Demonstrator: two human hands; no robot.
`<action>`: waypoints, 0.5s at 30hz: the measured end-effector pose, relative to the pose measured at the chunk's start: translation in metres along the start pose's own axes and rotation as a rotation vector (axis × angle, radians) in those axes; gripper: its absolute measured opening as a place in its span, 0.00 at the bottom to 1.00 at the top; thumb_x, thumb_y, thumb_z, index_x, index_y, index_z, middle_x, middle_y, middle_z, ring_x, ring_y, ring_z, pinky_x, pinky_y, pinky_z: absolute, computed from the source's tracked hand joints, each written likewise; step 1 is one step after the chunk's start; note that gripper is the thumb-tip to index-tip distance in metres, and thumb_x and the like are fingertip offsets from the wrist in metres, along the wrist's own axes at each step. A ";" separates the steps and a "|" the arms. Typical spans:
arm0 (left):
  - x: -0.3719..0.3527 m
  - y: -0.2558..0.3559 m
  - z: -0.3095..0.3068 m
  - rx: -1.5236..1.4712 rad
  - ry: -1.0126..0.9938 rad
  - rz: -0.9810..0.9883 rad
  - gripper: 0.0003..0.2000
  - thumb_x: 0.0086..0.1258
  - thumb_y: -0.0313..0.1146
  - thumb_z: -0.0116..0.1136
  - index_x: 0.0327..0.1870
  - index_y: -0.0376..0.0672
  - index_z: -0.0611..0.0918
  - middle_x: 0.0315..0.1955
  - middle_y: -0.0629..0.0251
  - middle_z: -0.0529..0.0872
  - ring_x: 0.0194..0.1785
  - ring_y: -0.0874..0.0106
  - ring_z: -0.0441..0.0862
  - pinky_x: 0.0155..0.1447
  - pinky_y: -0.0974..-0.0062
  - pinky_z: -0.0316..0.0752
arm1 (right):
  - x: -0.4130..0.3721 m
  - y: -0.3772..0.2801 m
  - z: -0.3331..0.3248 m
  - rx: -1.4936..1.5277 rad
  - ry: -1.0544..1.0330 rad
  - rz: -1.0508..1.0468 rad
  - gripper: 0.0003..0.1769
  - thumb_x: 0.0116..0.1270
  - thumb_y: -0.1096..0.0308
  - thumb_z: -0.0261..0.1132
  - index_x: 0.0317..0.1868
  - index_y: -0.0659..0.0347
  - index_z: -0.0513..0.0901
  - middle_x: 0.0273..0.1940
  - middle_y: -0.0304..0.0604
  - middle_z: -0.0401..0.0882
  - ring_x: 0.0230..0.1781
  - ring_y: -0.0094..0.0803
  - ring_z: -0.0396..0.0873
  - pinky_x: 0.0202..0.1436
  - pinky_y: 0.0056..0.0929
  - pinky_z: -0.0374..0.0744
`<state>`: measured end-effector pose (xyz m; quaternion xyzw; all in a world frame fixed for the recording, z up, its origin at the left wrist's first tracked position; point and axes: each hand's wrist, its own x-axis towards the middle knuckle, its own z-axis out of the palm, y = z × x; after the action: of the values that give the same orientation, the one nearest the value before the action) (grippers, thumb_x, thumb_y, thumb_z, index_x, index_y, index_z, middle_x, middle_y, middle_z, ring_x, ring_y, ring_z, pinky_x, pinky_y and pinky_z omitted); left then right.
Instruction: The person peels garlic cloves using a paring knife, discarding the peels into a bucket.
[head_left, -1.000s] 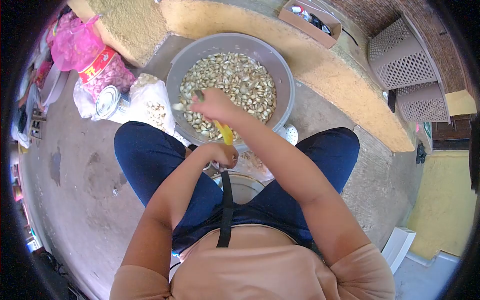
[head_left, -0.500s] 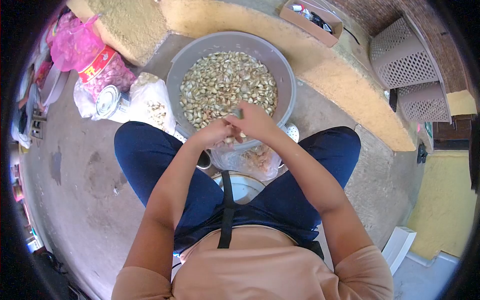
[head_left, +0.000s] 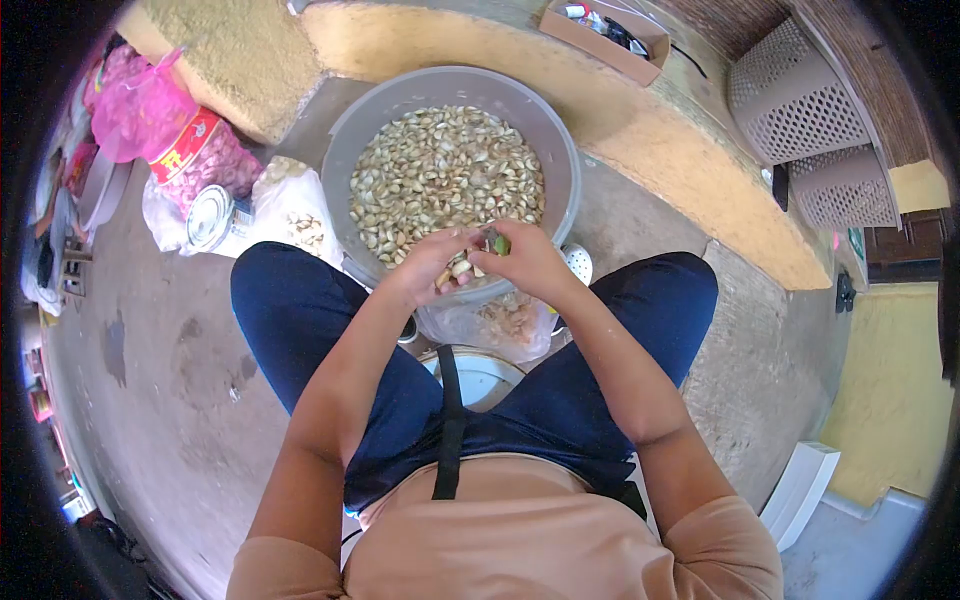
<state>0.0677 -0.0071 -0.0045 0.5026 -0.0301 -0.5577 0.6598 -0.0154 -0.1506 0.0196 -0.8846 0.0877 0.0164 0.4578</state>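
A large grey tub (head_left: 564, 140) full of garlic cloves (head_left: 445, 175) stands in front of my knees. Over its near rim my left hand (head_left: 425, 268) is cupped with fingers curled around several garlic cloves (head_left: 460, 268). Close beside it, my right hand (head_left: 530, 262) grips a small tool with a green part (head_left: 501, 244), possibly a knife; its blade is not clear. The fingertips of both hands nearly meet. Below them, a clear plastic bag (head_left: 510, 325) of brownish skins hangs at the tub's near side.
To the left are a white bag (head_left: 290, 205) with cloves, a metal can (head_left: 210, 218) and a pink mesh sack (head_left: 215, 165). A low yellow ledge (head_left: 660, 170) curves behind the tub, bearing a cardboard box (head_left: 610, 42). Perforated grey baskets (head_left: 800, 105) stand at right.
My hands have drawn slightly apart, and the cloves in my left palm and the green part in my right hand now show. The whole view has shifted a little.
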 end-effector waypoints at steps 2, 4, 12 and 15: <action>0.000 0.003 0.005 -0.023 -0.011 0.029 0.13 0.66 0.39 0.47 0.40 0.38 0.73 0.23 0.70 0.74 0.16 0.83 0.69 0.11 0.91 0.56 | 0.002 0.003 -0.002 0.038 0.014 0.029 0.18 0.51 0.59 0.66 0.38 0.64 0.77 0.29 0.44 0.77 0.28 0.30 0.74 0.33 0.28 0.71; 0.000 0.006 0.007 -0.074 -0.041 0.059 0.13 0.66 0.39 0.47 0.39 0.37 0.73 0.23 0.69 0.74 0.16 0.83 0.69 0.11 0.91 0.56 | 0.003 0.004 -0.005 0.169 0.020 0.085 0.16 0.53 0.61 0.65 0.37 0.64 0.77 0.27 0.41 0.77 0.23 0.24 0.72 0.28 0.24 0.71; 0.005 0.001 0.010 -0.359 -0.027 0.051 0.12 0.61 0.31 0.52 0.43 0.37 0.72 0.27 0.68 0.74 0.20 0.85 0.67 0.12 0.93 0.57 | 0.002 -0.004 -0.009 0.643 0.057 0.273 0.12 0.57 0.66 0.62 0.37 0.64 0.76 0.26 0.36 0.77 0.13 0.13 0.62 0.14 0.14 0.61; 0.010 -0.001 0.006 -0.484 -0.008 0.025 0.10 0.61 0.30 0.52 0.41 0.37 0.73 0.27 0.69 0.74 0.22 0.85 0.67 0.12 0.94 0.57 | 0.002 -0.007 -0.012 0.665 0.049 0.327 0.12 0.56 0.65 0.63 0.38 0.63 0.77 0.25 0.36 0.76 0.16 0.18 0.67 0.18 0.18 0.66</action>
<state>0.0672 -0.0184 -0.0072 0.3271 0.0957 -0.5424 0.7679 -0.0134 -0.1569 0.0316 -0.6621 0.2394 0.0388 0.7091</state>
